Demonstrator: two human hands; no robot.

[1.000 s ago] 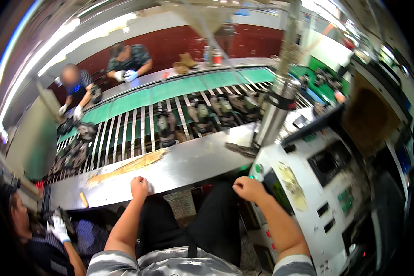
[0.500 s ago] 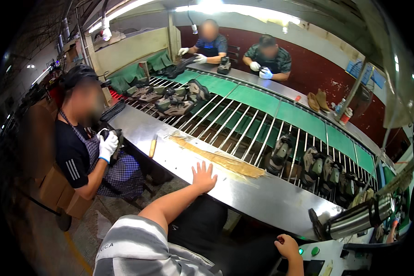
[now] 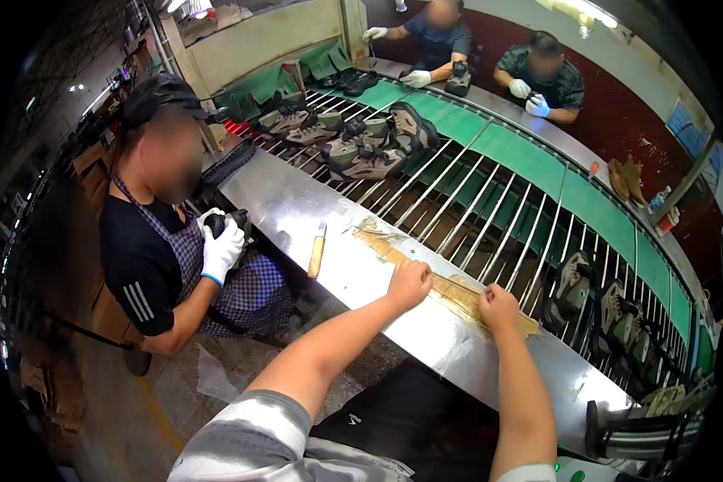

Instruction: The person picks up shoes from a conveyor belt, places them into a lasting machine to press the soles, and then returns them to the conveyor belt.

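Glue strip on our steel bench now has both hands on it: left hand and right hand curled, knuckles pressing down, where only the left reached before.

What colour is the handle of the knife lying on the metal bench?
Light tan, like bare wood. The knife lies left of the left hand; the head view shows it.

Both bare forearms come up from the lower edge and reach forward, with short striped sleeves at the upper arms. The left hand is loosely curled, knuckles up, with the fingers bent downward. The right hand lies near it, a little further to the right, also curled with fingers bent down; both hands hold nothing.
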